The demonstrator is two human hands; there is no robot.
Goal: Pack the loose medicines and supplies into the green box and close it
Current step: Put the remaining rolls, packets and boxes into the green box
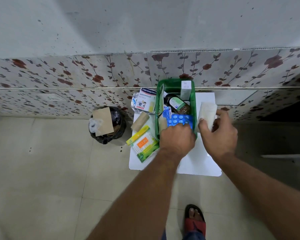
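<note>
On the floor off the white worktop's (200, 163) left edge sits a black-bagged waste bin (109, 126) with brown card on top. Along that left edge, still unpacked, lie a white and blue box of plasters (146, 101) at the far corner, with a clear crinkled packet just beside it, then a tan bandage roll (139, 121), a slim yellow carton (138, 135) and a flat pack of cotton buds (145, 147) nearest the person.

The open green plastic box (176, 108) stands at the far middle of the worktop, already holding a brown syrup bottle (177, 105), an upright white carton (186, 90) and a blue blister strip of tablets (179, 120). The left hand (177, 139) is curled down into the box's near end, fingers on that blue strip (seemingly settling it in place).

The right hand (217, 130), just right of the box, is closed around a white folded gauze pad (206, 115).

Packing looks about halfway. Next, the pad likely needs slotting into the remaining gap, which calls for the left hand to clear out first.
</note>
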